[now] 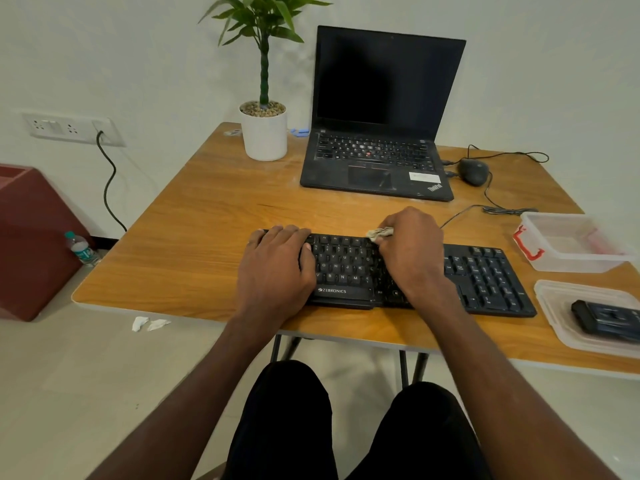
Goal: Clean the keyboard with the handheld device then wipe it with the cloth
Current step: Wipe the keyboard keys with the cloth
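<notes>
So the flat black plastic keyboard [398,271] sits near the front edge of the orange-brown wood-grain table [207,220], and the wiping half looks to be underway. The right hand [412,251] has its fingers curled round a small crumpled beige cloth [380,233], pressed onto the top key rows around the middle. The left hand [277,268] lies flat on the keyboard's left end, fingers fairly straight, holding nothing, just pinning it down. My guess is the board is light and stiff and would skate on that smooth tabletop, so bracing one end makes sense; the cloth is soft and floppy, best kept bunched. The dark handheld device [606,318] lies in a clear plastic tray [554,296] at the right. Further back there's 1 open black laptop [381,116], a dark mouse [472,171], a potted plant in a white pot [265,133], plain white wall, pale tiled floor.
</notes>
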The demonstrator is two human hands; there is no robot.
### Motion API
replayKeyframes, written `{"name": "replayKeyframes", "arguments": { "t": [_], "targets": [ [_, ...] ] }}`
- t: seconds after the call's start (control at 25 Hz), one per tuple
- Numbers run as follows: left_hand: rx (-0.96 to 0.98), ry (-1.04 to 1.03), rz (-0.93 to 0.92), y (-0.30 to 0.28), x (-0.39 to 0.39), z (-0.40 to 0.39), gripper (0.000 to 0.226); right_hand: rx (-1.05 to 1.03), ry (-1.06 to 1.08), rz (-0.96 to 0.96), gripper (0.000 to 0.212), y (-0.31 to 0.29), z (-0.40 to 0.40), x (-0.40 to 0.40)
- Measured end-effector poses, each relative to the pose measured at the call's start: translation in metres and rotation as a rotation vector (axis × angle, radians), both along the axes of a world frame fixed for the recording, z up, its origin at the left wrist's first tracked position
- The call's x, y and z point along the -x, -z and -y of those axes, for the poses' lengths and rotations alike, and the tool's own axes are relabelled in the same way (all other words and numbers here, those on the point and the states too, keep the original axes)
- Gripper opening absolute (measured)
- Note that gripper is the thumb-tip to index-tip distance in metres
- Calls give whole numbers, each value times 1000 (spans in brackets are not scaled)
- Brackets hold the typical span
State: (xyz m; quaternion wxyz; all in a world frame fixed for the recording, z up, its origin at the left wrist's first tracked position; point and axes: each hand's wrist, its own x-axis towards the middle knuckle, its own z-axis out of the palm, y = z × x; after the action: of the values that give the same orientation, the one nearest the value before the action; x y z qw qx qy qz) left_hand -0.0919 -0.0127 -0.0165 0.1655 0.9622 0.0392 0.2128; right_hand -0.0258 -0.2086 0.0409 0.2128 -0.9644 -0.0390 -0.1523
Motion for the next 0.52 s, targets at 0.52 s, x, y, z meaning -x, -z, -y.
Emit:
{"name": "replayKeyframes", "arguments": {
  "t": [0.52],
  "targets": [
    [-13, -5, 19, 0, 1, 2, 47, -140, -267, -103, 15, 1, -15, 29]
  ]
}}
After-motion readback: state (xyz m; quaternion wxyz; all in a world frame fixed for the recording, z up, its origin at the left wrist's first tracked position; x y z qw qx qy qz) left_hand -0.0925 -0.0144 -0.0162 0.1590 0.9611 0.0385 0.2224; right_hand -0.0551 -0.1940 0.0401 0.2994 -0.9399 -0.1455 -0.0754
